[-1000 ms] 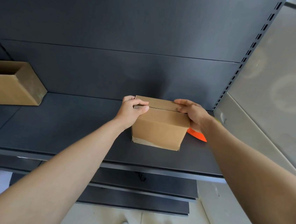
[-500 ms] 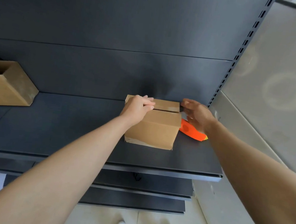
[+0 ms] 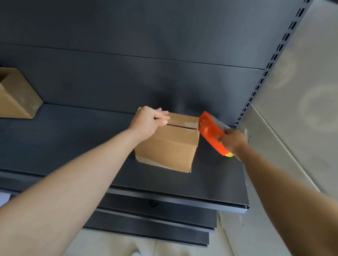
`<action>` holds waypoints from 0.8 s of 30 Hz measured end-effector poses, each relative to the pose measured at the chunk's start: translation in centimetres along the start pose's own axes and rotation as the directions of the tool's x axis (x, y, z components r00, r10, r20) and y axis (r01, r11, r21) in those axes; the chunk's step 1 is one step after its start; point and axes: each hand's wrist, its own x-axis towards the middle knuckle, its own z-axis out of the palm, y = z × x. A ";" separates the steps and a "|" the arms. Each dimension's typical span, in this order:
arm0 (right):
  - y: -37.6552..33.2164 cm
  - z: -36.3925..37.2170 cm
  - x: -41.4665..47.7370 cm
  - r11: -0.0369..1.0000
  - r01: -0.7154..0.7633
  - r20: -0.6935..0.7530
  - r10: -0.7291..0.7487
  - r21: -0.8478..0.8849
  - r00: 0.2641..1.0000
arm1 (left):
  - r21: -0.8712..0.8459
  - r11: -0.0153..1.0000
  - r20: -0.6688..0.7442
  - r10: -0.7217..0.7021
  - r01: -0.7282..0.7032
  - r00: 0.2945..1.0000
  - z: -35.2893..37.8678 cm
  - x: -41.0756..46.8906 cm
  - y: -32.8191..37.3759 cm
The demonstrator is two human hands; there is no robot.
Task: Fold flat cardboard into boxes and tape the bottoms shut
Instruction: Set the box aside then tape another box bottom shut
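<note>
Dark shelf [image 3: 57,147] w/ box [image 3: 167,150] on it: left hand [image 3: 148,121] curled over flaps, right hand [image 3: 233,141] gripping tape dispenser [image 3: 209,130] beside it; I'd hold flaps tight & run tape down seam ctr.

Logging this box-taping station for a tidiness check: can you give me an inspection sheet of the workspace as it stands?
Surface: dark grey metal shelf, matte.
Job's things: brown cardboard box, standing, top flaps folded shut, seam visible; orange tape dispenser held off the shelf, right of it.
Clutter: second open brown cardboard box lying on its side, far left.
Grippers: left hand grips the box's top left edge; right hand grips the dispenser.
Cables: nothing seen.
Surroundings: pale grey wall panel right; tiled floor below.
</note>
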 end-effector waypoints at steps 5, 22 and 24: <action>-4.0 -6.0 -2.2 0.796 0.121 -0.011 -0.142 0.593 0.990 | -0.004 1.000 0.014 0.007 -0.007 1.000 -0.2 0.1 0.1; -11.0 -6.6 -6.0 0.883 0.163 0.161 -0.256 0.441 0.953 | -0.575 0.802 0.152 -0.087 0.160 0.985 -3.8 -0.9 2.1; -11.4 -6.5 -6.1 0.896 0.190 0.166 -0.275 0.402 0.947 | -0.644 0.719 0.229 -0.142 0.260 0.963 -4.4 -1.1 2.8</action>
